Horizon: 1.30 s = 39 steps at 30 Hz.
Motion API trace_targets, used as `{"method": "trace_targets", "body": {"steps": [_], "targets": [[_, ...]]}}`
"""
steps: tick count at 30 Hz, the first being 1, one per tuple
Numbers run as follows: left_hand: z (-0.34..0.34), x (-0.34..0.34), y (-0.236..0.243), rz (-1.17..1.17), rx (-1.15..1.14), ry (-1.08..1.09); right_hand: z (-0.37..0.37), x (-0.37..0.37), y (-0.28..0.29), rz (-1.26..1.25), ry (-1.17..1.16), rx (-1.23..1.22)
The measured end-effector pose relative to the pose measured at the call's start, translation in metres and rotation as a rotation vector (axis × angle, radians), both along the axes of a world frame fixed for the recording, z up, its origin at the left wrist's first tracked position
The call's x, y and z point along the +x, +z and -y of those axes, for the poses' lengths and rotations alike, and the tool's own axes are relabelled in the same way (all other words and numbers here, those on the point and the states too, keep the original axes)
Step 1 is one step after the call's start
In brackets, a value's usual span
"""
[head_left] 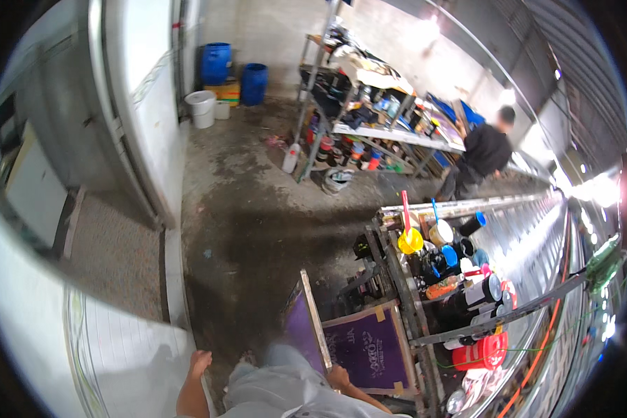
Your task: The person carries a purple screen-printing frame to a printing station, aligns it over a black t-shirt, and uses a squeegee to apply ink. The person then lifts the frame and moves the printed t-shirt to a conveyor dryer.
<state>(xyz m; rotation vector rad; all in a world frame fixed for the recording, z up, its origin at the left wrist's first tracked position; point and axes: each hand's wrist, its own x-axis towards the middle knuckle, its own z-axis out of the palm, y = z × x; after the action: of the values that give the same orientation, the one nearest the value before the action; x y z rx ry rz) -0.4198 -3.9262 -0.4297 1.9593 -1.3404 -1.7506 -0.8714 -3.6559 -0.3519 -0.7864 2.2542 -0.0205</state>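
My right hand (338, 377) grips the lower end of a screen-printing frame (314, 313) beside my right leg. Its pale, worn wooden edge faces me, and purple mesh shows on its left side. Just to the right, a second screen-printing frame (369, 345), with purple mesh, light lettering and tan tape at its corners, leans against the long workbench. My left hand (200, 362) hangs at my left side near the white tiled wall, fingers curled into a fist with nothing visible in it.
The long bench (425, 341) carries a yellow cup (410, 241), dark bottles and a red tub (491, 350). Ahead stands a cluttered shelf (404, 136); a person in dark clothes (486, 150) is beside it. Blue barrels (254, 83) and a white bucket (201, 109) stand at the back. A doorway opens left.
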Motion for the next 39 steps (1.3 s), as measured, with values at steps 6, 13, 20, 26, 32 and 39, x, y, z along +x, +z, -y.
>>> {"method": "trace_targets", "body": {"steps": [6, 13, 20, 26, 32, 39], "targets": [[0.262, -0.158, 0.056, -0.091, -0.194, -0.024, 0.121, -0.057, -0.044, 0.172, 0.067, 0.031], [0.408, -0.233, 0.003, 0.148, 0.200, -0.045, 0.328, -0.159, -0.048, 0.306, -0.272, -0.015], [0.471, -0.357, 0.001, 0.205, 0.398, -0.369, 0.447, -0.290, -0.023, 0.215, -0.393, 0.007], [0.625, -0.516, -0.014, 0.230, 0.346, -0.474, 0.529, -0.363, -0.010, 0.227, -0.631, 0.062], [0.784, -0.755, -0.014, 0.212, 0.186, -0.722, 0.581, -0.439, -0.019, 0.034, -0.886, 0.178], [0.816, -1.058, 0.011, 0.203, 0.173, -1.295, 0.583, -0.510, -0.024, 0.094, -1.372, 0.128]]}}
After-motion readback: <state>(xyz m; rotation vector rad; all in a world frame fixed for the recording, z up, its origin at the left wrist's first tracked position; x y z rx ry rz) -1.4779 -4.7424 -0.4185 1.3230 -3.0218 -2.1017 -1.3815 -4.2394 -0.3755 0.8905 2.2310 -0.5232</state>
